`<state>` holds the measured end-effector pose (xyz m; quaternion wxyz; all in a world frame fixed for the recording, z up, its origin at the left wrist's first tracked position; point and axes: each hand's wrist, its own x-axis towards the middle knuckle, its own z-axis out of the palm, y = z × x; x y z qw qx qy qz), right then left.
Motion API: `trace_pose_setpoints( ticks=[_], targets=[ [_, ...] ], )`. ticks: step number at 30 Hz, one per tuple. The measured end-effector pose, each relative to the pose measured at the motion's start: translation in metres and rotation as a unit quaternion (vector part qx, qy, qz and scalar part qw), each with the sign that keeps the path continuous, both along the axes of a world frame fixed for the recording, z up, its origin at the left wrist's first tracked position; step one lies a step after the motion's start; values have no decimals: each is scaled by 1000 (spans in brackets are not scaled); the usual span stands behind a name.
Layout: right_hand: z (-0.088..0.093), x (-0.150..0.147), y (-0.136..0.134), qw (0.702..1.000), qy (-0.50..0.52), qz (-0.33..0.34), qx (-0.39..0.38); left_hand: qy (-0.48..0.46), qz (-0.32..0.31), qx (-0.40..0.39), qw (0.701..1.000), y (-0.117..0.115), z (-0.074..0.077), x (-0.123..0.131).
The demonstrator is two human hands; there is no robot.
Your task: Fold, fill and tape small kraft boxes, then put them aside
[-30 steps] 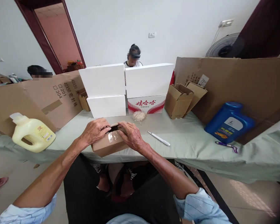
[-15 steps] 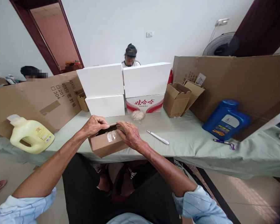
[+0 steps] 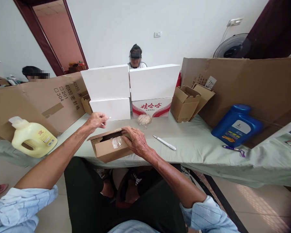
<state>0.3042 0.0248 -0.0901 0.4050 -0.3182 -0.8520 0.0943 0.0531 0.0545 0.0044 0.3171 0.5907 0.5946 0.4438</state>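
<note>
A small brown cardboard box [image 3: 111,154] lies at the table's near edge, its lid raised slightly so a dark gap shows. Crinkled clear tape [image 3: 116,142] sticks to its front. My right hand [image 3: 135,139] grips the box's right end, thumb in front and fingers over the top. Above the left end, apart from the box, my left hand [image 3: 97,121] is closed in a pinch. A tiny whitish scrap [image 3: 109,118] shows at its fingertips; its kind is unclear. Right of the box rests a slim white-handled knife [image 3: 164,142]. Behind lies a crumpled clear-plastic ball [image 3: 144,119].
White boxes [image 3: 105,83] stand stacked at the back, with open brown cartons [image 3: 184,103] beside them. A yellow jug [image 3: 34,137] is on the left; a blue jug [image 3: 236,126] and a purple item [image 3: 234,149] are right. Two people sit beyond the cardboard panels.
My left hand has let go of the box's lid edge and moved up and slightly left, pinching a tiny scrap. My right hand keeps its hold on the box.
</note>
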Motion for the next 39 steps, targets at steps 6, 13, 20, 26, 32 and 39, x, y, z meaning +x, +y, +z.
trace_pose_setpoints(
  ticks=[6, 13, 20, 26, 32, 39],
  targets=[
    [1, 0, 2, 1000, 7, 0, -15, -7, 14, 70, 997, -30, 33, -11],
    [6, -5, 6, 999, 1, -10, -38, 56, -52, 56, 996, -96, 14, 6],
    [4, -2, 9, 999, 22, 7, -23, 81, -60, 49, 994, -96, -13, 11],
    [23, -4, 12, 996, -92, -2, 9, 122, 12, 83, 989, -99, -31, 12],
    [30, -10, 12, 993, -114, 18, 39, 181, -42, 42, 982, -91, -18, 11],
    [28, -7, 7, 994, -105, 6, 13, 301, -115, 43, 946, -74, 0, 18]
  ],
)
